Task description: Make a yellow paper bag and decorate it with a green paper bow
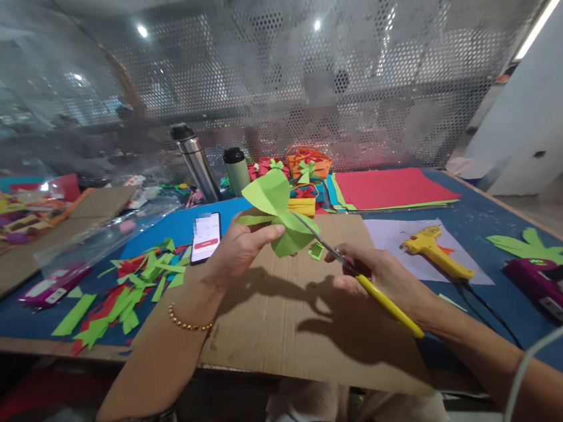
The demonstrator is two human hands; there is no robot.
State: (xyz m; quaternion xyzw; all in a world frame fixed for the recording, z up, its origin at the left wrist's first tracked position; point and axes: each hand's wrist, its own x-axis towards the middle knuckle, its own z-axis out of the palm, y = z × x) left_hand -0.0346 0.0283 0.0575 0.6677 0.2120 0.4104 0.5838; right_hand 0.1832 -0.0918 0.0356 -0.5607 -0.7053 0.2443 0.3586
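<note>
A: What lies nearest you?

B: A flat sheet of brown corrugated cardboard [274, 336], reaching the near edge of the blue table [488, 216].

A: And your right hand [370, 265]?

B: It is closed around metal scissors with yellow plastic handles [389, 307]. Their blades point at a bright-green paper piece with broad, leaf-like lobes [268, 195]; you cannot tell from this angle whether they bite into it.

A: Where do you have that paper?

B: Raised above the cardboard, clear of the table, pinched between the thumb and fingers of your left hand [242, 245].

A: How should it handle?

B: Very light, probably a little springy, and quick to crease or tear. It looks matte, so it should hardly slip. Your best hold is the gathered middle, where the lobes meet; press on an outer lobe and you would likely bend it.

A: Farther off?

B: A stack of coloured paper sheets, red on top [394, 187], near the table's far right corner.
</note>
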